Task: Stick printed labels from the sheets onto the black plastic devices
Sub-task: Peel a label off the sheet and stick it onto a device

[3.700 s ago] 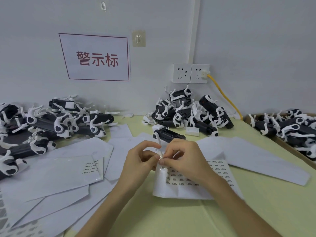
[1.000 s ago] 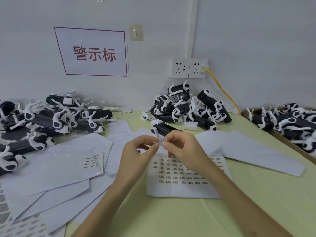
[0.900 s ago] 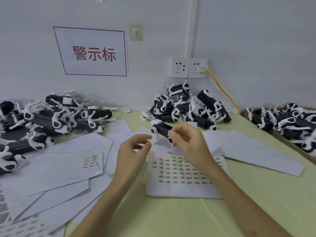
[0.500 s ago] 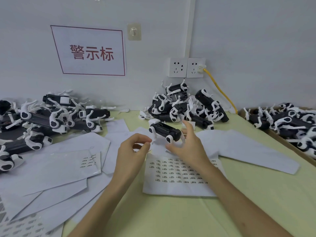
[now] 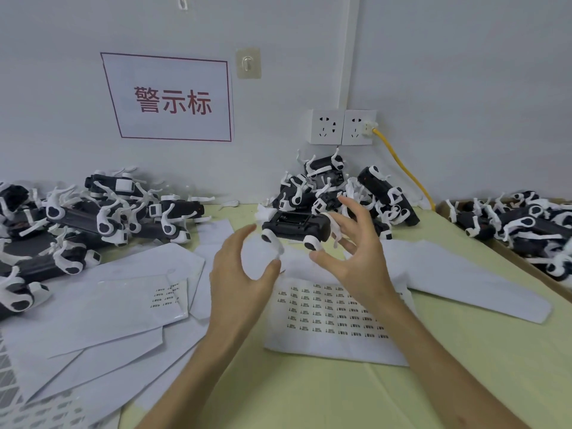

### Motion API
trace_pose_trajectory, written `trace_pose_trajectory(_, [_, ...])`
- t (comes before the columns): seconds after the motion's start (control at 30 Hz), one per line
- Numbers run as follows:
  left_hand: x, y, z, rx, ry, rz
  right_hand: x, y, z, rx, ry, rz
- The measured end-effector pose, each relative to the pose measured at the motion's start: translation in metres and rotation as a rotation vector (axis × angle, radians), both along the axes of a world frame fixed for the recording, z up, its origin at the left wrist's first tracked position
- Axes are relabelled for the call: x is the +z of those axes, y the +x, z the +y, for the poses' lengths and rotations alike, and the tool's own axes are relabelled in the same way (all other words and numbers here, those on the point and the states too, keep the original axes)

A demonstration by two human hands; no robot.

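Nearest, a label sheet lies flat on the table, rows of small printed labels on it. Just beyond, the left hand and right hand are both spread in loose curves, gripping nothing. They flank one black device resting on loose papers. Whether a label clings to a right fingertip cannot be told. Step, as judged: taking up the device. Next, both hands must close on its ends and steady a flat face. Farthest, a heap of devices lies by the wall.
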State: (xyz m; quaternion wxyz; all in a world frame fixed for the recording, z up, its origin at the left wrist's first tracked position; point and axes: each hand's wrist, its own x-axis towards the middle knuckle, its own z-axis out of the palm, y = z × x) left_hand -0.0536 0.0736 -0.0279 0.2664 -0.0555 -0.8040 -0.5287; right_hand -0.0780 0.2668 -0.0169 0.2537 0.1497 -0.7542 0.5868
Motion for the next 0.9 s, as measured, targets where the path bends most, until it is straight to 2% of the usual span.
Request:
trace_pose_trajectory(0.1, [0.006,0.003,-0.001,-0.007,0.082,0.065,0.004,0.004,0.0,0.144,-0.116,-0.052])
trace_pose_trajectory(0.2, [0.011,0.003,-0.003,-0.172,0.292,0.039,0.008,0.004,0.0,0.249,-0.234,-0.102])
trace_pose_trajectory(0.27, [0.013,0.001,-0.006,-0.274,0.448,-0.024,0.012,0.004,0.001,0.282,-0.346,-0.127])
trace_pose_trajectory(0.37, [0.015,-0.001,-0.007,-0.418,0.606,-0.217,0.017,0.002,0.003,0.327,-0.499,-0.207])
trace_pose_trajectory(0.43, [0.017,0.001,-0.004,-0.545,0.588,-0.298,0.02,0.003,0.002,0.366,-0.51,-0.264])
trace_pose_trajectory(0.57, [0.016,0.005,-0.001,-0.746,0.452,-0.334,0.021,0.006,0.001,0.393,-0.464,-0.31])
trace_pose_trajectory(0.8, [0.017,0.008,-0.008,-0.878,0.503,-0.479,0.02,0.01,0.003,0.502,-0.314,-0.295])
trace_pose_trajectory(0.9, [0.017,0.007,-0.005,-0.857,0.521,-0.451,0.018,0.007,0.002,0.421,-0.288,-0.25])
